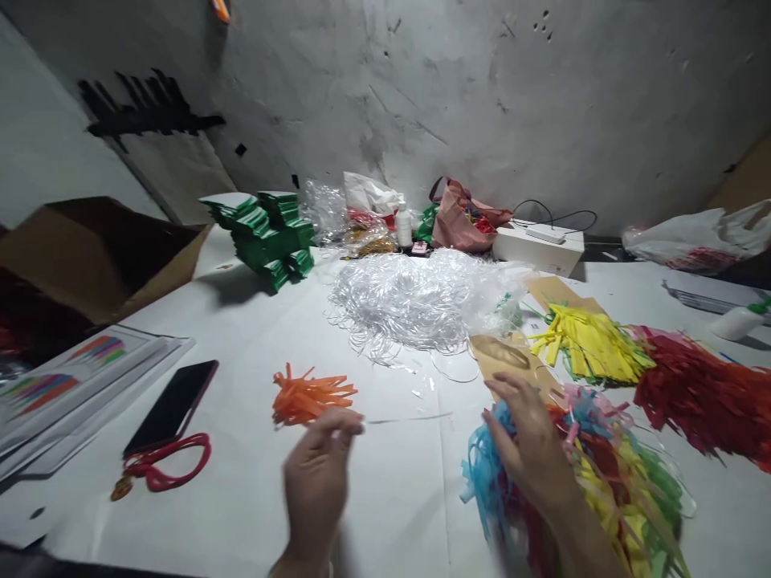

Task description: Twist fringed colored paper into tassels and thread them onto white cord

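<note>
My left hand (320,475) is closed in a pinch on one end of a thin white string (409,419). The string runs nearly level to the right, toward my other hand. Just behind the left fingers lies an orange paper tassel (310,397). My right hand (530,445) is above a bundle of multicoloured tassels (626,490), its fingers apart and its palm down. Blue tassel strips (482,457) show beside the right thumb. Whether the right fingers touch the string or the strips is not clear.
A heap of shiny white string (415,301) lies mid-table. Yellow tassels (593,345) and red tassels (704,393) lie at right. A phone (172,405) with a red strap, stacked green cutouts (265,241), an open cardboard box (102,265) and printed sheets (78,385) are at left.
</note>
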Demonstrator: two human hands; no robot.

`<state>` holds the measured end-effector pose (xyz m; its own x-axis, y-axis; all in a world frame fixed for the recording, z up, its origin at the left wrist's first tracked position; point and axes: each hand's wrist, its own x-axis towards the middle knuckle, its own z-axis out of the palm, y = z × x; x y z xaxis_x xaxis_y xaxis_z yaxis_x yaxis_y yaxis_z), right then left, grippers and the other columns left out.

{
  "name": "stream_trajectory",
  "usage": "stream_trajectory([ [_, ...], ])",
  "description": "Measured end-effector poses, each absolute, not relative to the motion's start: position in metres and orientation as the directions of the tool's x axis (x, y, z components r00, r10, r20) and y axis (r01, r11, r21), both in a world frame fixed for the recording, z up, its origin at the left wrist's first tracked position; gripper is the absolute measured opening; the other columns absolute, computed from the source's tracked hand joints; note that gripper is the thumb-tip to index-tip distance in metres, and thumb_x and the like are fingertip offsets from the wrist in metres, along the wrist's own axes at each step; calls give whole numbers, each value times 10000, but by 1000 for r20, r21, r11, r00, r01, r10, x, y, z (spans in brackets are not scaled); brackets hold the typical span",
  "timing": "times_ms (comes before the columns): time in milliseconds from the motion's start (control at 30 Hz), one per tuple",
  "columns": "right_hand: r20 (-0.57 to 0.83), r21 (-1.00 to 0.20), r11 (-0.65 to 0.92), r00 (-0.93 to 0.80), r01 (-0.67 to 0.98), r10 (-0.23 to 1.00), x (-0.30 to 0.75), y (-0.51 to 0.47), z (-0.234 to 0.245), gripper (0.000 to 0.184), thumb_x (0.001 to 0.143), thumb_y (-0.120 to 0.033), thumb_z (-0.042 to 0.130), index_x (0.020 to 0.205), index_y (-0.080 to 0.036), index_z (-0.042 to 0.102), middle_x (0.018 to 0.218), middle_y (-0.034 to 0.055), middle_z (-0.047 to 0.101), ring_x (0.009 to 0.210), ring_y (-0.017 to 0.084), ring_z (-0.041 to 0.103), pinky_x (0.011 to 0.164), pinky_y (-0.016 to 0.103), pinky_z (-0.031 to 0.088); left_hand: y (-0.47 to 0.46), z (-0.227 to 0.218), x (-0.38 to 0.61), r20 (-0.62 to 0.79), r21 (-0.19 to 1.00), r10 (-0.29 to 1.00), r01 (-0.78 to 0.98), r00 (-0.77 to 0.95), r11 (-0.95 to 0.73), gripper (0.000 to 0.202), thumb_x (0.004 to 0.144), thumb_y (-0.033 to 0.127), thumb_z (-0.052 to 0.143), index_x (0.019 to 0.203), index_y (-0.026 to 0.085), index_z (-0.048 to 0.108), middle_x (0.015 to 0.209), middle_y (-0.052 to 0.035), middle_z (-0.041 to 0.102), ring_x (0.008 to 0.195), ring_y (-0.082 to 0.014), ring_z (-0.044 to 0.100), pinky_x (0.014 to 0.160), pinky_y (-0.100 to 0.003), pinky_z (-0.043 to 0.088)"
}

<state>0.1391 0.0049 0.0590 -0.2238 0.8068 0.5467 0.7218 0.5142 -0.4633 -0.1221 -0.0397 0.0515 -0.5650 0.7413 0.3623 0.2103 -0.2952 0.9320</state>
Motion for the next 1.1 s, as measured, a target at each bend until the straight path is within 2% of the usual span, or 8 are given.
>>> stream_trajectory([
  [67,530,-489,655,-400,576,748,115,-5,62,434,982,-307,515,1399,-201,450,1323,145,570,1281,307,503,1025,458,448,-45,54,-100,400,914,851,222,-340,-341,196,857,368,683,704,246,687,722,-24,677,741,-226,637,711,-339,513],
  [167,480,-613,693,-517,380,709,88,-19,59,187,1025,-301,452,1135,-235,587,969,57,689,924,205,672,774,291,536,-39,51,-88,365,911,913,270,-181,-311,257,886,434,618,718,250,685,718,-48,679,716,-247,638,681,-365,524],
  [267,473,-709,629,-448,318,759,83,-23,48,280,1052,-285,376,866,-235,580,727,-9,632,653,140,635,603,226,483,-11,47,-125,316,908,892,376,-323,-186,319,896,508,547,815,234,689,853,-82,706,832,-272,654,783,-395,528],
  [400,463,-743,591,-395,316,793,95,-21,34,271,1044,-301,399,867,-236,594,738,-17,648,663,135,646,617,210,480,38,46,-219,213,885,758,450,-616,118,305,923,438,534,1020,178,658,1161,-156,660,1080,-299,595,953,-449,461],
  [567,402,-774,548,-424,316,812,103,-23,23,266,1044,-304,402,892,-237,610,779,-11,665,704,138,658,650,201,494,59,42,-284,-14,850,729,376,-684,369,231,926,380,630,980,157,659,1048,-58,686,959,-208,649,878,-425,519],
  [700,442,-774,557,-374,300,816,100,-22,20,293,1039,-324,409,850,-229,613,730,-15,649,657,134,637,617,202,471,46,37,-266,-86,897,805,306,-586,319,243,820,390,715,778,161,643,829,-47,701,863,-242,670,757,-369,504],
  [967,272,-911,332,-249,245,930,91,-26,41,315,1000,-412,491,838,-196,652,739,12,633,647,137,581,557,217,412,-18,32,-147,-135,990,983,-63,-121,128,377,704,522,767,823,188,640,745,-48,699,691,-172,629,678,-281,497],
  [1100,204,-960,240,-232,141,951,88,-29,54,299,929,-453,598,947,-171,698,624,-29,511,527,109,431,471,223,314,-46,27,-91,-225,820,956,-493,188,290,315,703,410,846,819,178,668,663,-20,675,597,-111,572,590,-206,433],
])
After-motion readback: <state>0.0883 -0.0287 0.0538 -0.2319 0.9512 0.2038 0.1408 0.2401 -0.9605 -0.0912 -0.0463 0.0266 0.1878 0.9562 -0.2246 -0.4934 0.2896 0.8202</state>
